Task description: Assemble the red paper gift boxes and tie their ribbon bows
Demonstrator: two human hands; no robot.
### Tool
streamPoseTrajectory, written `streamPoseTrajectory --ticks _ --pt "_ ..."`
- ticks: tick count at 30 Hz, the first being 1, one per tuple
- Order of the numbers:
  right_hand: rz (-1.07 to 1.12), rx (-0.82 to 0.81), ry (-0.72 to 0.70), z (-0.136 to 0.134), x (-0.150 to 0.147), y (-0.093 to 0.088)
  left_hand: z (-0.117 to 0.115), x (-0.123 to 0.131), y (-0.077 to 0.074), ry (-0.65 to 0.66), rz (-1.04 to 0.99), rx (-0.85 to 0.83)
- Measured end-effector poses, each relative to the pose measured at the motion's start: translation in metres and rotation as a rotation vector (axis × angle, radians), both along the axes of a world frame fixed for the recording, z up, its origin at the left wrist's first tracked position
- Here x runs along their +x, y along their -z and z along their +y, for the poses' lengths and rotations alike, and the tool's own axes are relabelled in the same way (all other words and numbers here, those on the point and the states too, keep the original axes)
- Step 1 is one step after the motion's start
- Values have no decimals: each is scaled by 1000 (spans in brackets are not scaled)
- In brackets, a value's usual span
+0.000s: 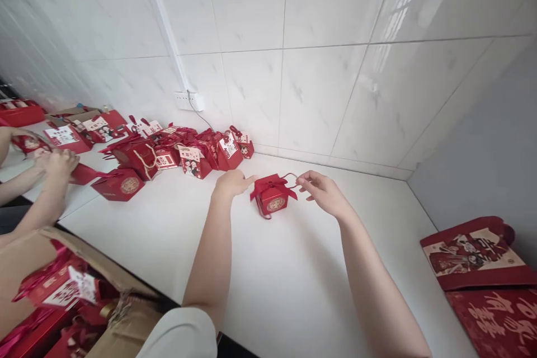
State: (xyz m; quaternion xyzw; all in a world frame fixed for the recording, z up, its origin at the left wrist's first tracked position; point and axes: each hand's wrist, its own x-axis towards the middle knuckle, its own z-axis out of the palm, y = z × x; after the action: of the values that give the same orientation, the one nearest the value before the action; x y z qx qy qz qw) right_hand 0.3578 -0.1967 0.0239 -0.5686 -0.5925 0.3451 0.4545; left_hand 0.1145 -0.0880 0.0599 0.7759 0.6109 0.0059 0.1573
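A small red gift box (pixel 271 194) stands upright on the white table, with a dark red ribbon bow across its top and a round gold emblem on its front. My left hand (pixel 231 182) is at its left side, one outstretched digit reaching the upper left corner; the other fingers are hidden. On the opposite side, my right hand (pixel 318 189) is closed, pinching the thin cord (pixel 290 175) that loops from the box between thumb and fingertips. Another stretch of cord curls below the box's left front.
Several decorated red gift boxes (pixel 197 162) crowd the table along the tiled wall. At the lower left stands a cardboard carton (pixel 142 319) holding more boxes. Red printed bags (pixel 482 279) lie at the right edge. A co-worker's hands (pixel 59 165) handle a box at far left.
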Motion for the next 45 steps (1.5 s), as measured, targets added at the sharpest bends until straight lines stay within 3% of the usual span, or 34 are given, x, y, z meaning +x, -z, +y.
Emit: streamPoseTrajectory --ticks 3,7,11,15,19,22,25,28,34,38,41,45 --pt "-154 -25 20 -4 16 1 6 -3 3 48 -120 21" --pt "-244 30 92 4 18 12 12 14 9 289 -338 -61" --pt "-291 127 -29 15 4 24 17 31 20 481 -340 -106" --pt "-363 163 -111 15 -1 23 20 34 25 588 -380 -185" --pt "-372 147 -40 14 5 22 20 36 22 537 -549 -143" --pt "-354 27 3 16 9 27 22 39 25 470 -510 -81" --pt "-324 -106 -3 17 10 32 27 40 32 563 -423 -130" --pt "-288 -139 -75 14 11 29 31 39 36 642 -408 -178" --pt "-433 140 36 5 -3 9 31 40 34 668 -402 -245" --pt "-558 329 -142 -2 -34 1 30 41 36 586 -398 -230" --pt "-683 360 -232 -7 -63 6 31 42 41 506 -358 -282" --pt "-905 375 -200 -12 -94 23 34 42 43 484 -355 -319"
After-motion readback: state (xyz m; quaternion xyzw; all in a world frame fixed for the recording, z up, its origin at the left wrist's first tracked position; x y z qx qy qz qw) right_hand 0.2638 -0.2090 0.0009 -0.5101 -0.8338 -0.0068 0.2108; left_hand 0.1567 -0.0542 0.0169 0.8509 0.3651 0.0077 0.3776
